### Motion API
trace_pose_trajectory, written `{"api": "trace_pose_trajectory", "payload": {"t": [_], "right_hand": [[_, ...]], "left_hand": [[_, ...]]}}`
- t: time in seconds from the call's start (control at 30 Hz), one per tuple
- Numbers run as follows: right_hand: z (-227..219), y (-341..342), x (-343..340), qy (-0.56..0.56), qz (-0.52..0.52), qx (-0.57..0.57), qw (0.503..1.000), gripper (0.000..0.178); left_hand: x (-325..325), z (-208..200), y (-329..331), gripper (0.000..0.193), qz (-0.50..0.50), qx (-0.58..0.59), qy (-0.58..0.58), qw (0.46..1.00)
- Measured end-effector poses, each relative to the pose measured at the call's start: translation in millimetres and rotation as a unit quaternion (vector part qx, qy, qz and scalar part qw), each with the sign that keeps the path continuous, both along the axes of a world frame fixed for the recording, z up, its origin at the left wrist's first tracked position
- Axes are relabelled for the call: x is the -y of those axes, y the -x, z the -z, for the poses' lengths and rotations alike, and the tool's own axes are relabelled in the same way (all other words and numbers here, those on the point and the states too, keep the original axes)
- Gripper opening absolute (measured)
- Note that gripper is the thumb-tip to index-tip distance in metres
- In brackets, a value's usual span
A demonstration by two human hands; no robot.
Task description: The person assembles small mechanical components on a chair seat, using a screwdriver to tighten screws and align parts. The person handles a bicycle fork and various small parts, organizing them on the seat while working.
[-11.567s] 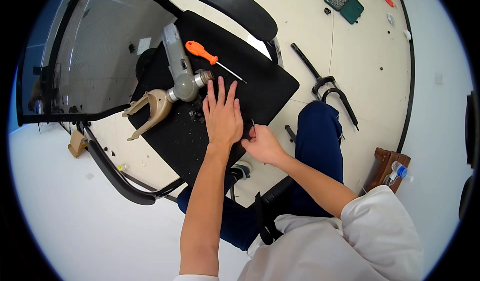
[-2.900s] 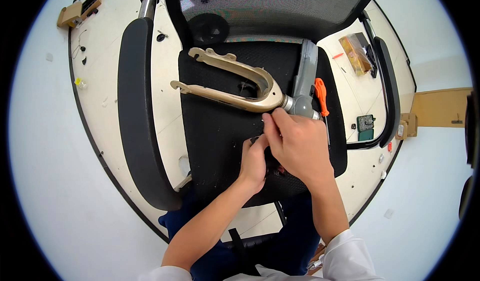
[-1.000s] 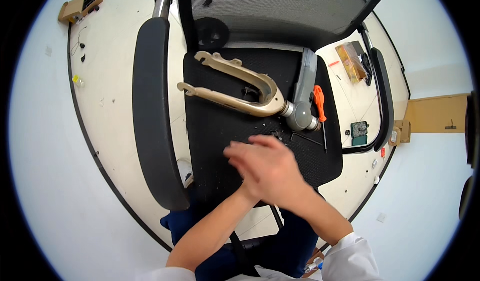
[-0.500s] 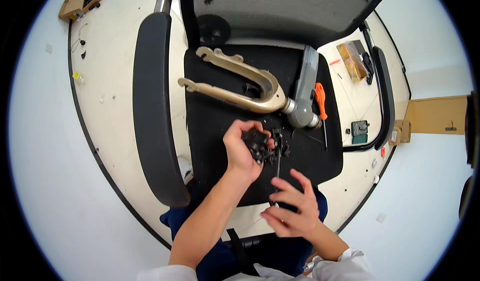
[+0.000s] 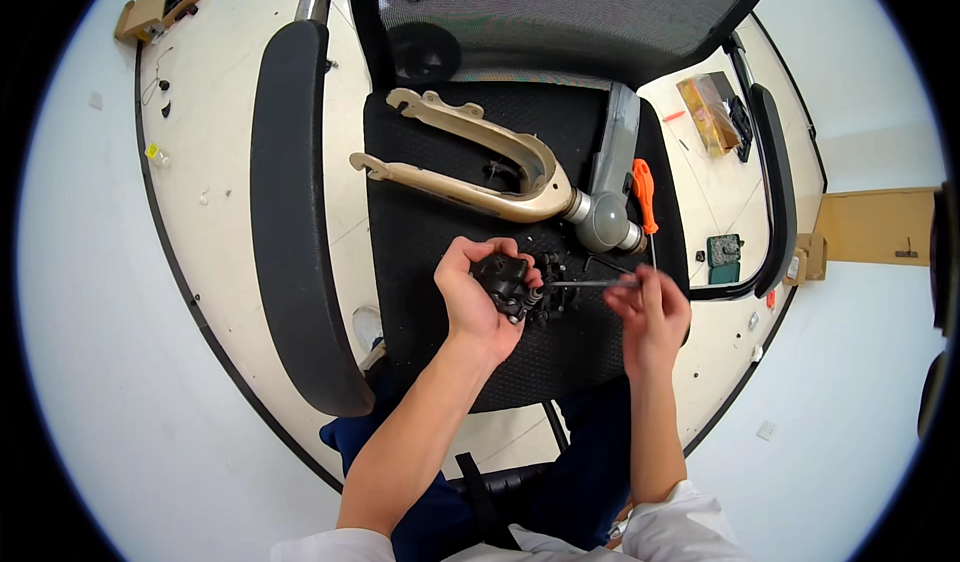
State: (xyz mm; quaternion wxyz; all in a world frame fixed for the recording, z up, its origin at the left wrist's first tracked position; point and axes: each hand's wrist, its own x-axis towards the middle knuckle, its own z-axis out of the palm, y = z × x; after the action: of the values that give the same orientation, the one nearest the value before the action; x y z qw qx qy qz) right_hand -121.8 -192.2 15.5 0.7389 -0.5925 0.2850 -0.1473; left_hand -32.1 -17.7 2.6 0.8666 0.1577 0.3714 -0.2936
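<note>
My left hand point(image 5: 468, 302) is wrapped round a black brake caliper point(image 5: 500, 280) above the front of the chair seat. From the caliper's right side a long thin hex key point(image 5: 590, 284) reaches out to the right, one end against a bolt there. My right hand point(image 5: 655, 312) pinches the far end of that key between thumb and fingers, slightly blurred. Behind the key, small black parts point(image 5: 550, 307) lie on the seat. Farther back rests a beige fork point(image 5: 480, 194), joined at its steerer to a grey tube point(image 5: 612, 162).
An orange-handled screwdriver point(image 5: 643, 194) lies along the seat's right side. The black chair seat point(image 5: 420, 262) sits between two armrests, the left one point(image 5: 290, 212) near my forearm. On the floor at right are a green case point(image 5: 724, 252) and a yellow package point(image 5: 708, 117).
The hex key has swung from pointing toward me to pointing right. My right hand has moved up and forward from spread fingers to a pinch on it. My left hand shifted slightly left.
</note>
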Motion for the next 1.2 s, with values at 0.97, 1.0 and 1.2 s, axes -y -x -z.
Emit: {"api": "trace_pose_trajectory", "payload": {"t": [0.97, 1.0, 1.2], "right_hand": [[-53, -10, -104, 0.535, -0.461, 0.215, 0.675, 0.018], [-57, -6, -99, 0.533, -0.481, 0.209, 0.664, 0.018], [-67, 17, -51, 0.526, -0.547, 0.196, 0.621, 0.014]], "left_hand": [[5, 6, 3, 0.024, 0.062, 0.105, -0.089, 0.989], [6, 5, 2, 0.024, 0.056, 0.097, -0.081, 0.990], [-1, 3, -5, 0.024, 0.038, 0.094, -0.060, 0.993]]}}
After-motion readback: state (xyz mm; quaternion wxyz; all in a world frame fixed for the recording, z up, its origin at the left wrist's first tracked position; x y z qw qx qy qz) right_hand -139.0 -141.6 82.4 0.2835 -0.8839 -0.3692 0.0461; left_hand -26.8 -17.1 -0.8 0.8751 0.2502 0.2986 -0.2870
